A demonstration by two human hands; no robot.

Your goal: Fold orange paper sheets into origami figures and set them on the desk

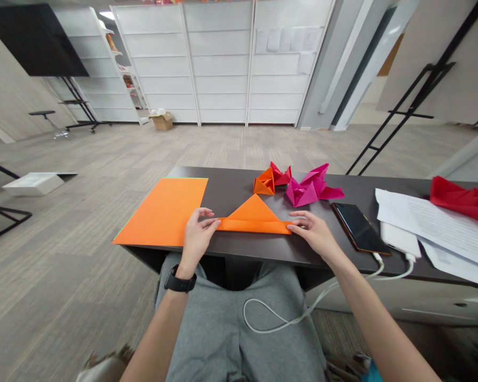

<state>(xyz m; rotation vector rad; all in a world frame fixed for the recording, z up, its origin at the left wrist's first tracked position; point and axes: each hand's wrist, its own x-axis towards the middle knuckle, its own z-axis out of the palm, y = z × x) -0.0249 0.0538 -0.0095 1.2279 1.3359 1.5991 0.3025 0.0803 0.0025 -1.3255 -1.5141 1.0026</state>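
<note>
An orange sheet of origami paper (255, 216) lies near the table's front edge, folded to a triangle with a flat band along its lower side. My left hand (199, 231) pinches the band's left end between thumb and fingers. At the opposite end, my right hand (311, 232) grips the band's right tip the same way. Beside my left hand is a stack of flat orange paper (165, 209). Behind the folded piece stand an orange paper fold (264, 183), a red one (281, 174) and a magenta one (311, 187).
On the dark table (231, 185), a phone (360, 228) and a white power bank (400, 240) lie to the right with white cables (318, 300) looping over my lap. Further right are printed sheets (442, 225) and a red folded item (464, 199).
</note>
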